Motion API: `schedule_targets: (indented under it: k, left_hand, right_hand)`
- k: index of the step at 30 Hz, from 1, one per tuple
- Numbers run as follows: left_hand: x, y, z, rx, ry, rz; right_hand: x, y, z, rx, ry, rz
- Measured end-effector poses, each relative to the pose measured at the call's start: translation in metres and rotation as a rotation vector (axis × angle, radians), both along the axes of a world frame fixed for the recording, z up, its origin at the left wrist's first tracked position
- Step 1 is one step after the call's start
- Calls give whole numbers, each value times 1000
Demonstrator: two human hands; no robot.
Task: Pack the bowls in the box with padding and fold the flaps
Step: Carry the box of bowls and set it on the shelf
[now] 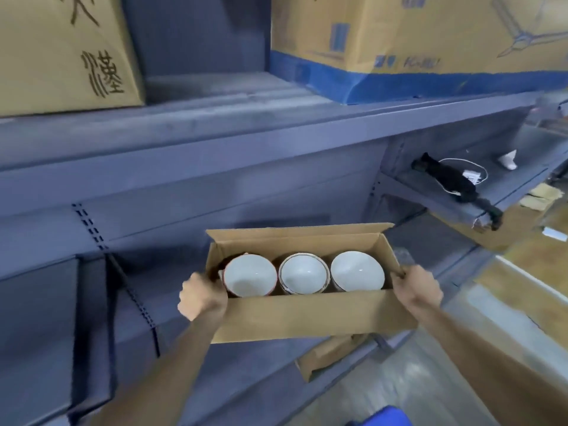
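**Open box of three bowls held by its ends in front of the shelving**

The cardboard box (310, 315) sits in the lower centre of the frame, carried in the air in front of blue-grey metal shelving (215, 192). The left hand (203, 298) has its fingers curled closed over the box's left end wall, and the right hand (416, 292) grips the right end wall the same way, thumb side on the rim. Inside stand three white bowls in a row, mouths up: the left bowl (249, 275) with a reddish rim, the middle bowl (303, 273), which seems to be ringed by a paper or card sleeve, and the right bowl (357, 271). The far flap (299, 233) stands up and back; no padding lies over the bowls (what is beneath them is hidden).

The load will likely feel fairly heavy for its size and is breakable: ceramic against ceramic, sitting close together, will knock if the box tilts or is put down hard. The card walls are stiff enough to grip at the ends, but a hold under the base would be safer. A second, smaller carton (325, 355) shows just below the box, and large cartons (61, 50) fill the top shelf across the upper part of the frame.
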State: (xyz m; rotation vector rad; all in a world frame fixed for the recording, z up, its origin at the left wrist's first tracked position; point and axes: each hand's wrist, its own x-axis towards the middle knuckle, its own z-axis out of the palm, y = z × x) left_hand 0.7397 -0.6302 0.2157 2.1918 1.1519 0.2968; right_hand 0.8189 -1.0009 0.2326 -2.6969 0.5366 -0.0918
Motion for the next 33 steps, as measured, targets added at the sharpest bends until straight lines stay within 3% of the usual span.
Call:
schedule_targets:
  k: [13,24,33]
  left_hand:
    - [-5,30,-110,59,67,174]
    - [-30,52,-198,36,104,227]
    - [-37,46,-236,57,106,199]
  right_hand:
    - [91,58,-108,-38,-37,307]
    - [109,100,-194,-12,34,403]
    - [125,107,-234,84,117,485]
